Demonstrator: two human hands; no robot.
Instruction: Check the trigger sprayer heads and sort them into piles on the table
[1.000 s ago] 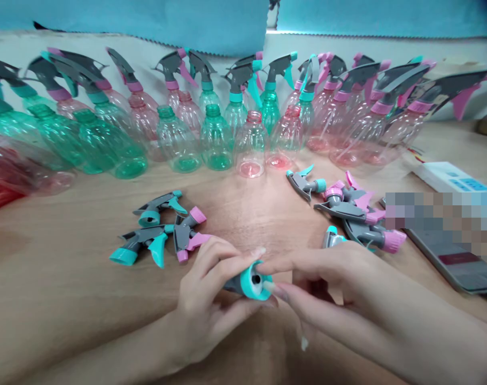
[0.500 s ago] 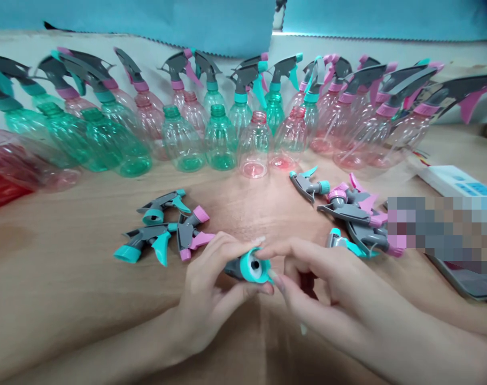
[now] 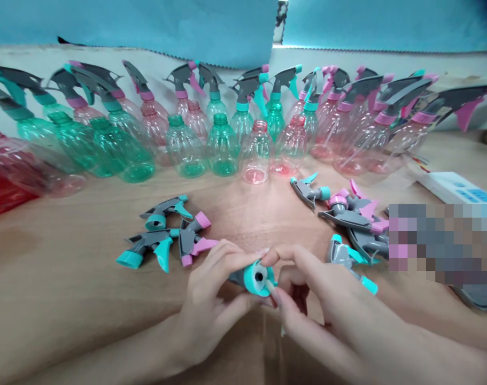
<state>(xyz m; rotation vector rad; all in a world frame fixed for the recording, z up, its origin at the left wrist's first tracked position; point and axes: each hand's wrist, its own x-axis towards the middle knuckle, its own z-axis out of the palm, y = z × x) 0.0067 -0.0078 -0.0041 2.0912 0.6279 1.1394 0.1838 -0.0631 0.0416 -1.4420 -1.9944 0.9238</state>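
Observation:
A grey trigger spray head with a turquoise collar is gripped in my left hand, between the thumb below and the fingers above. The collar's open end faces me, showing a white ring with a dark hole inside. My right hand is closed at the collar's right side, forefinger at the upper rim and thumb at the lower rim. A small pale piece shows by the right thumb tip, and another pale bit below that thumb; what they are I cannot make out.
Loose turquoise and pink spray heads lie left and right. Behind them stand open green bottles and pink bottles, with capped spray bottles along the wall. A white box and a blurred-out patch are at right.
My right thumb has pressed in closer to the collar's opening, and the right hand has shifted slightly left. The whole scene sits a little lower in view.

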